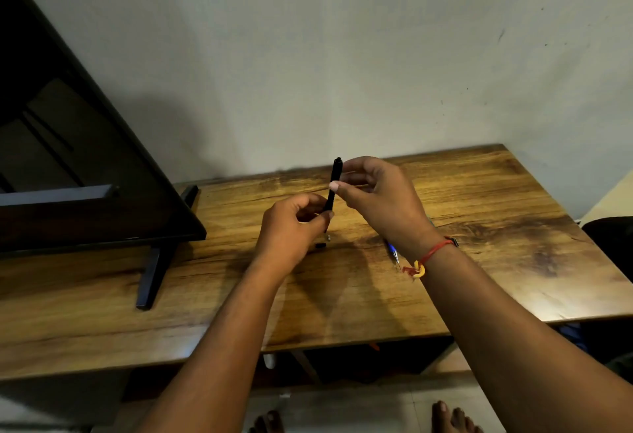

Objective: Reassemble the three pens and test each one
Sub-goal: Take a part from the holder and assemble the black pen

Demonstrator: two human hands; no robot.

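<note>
A black pen barrel (333, 186) stands nearly upright above the wooden table (479, 227). My right hand (380, 199) pinches its upper part between thumb and fingers. My left hand (291, 227) grips its lower end with curled fingers. Small loose pen parts (322, 243) lie on the table just below my left hand, one black and one metallic. A blue pen (393, 252) lies on the table, partly hidden under my right wrist.
A dark TV or monitor (85, 158) stands on the table's left side, one of its feet (154, 271) reaching toward the front edge. A grey wall rises behind the table. My bare feet (452, 419) show on the floor below.
</note>
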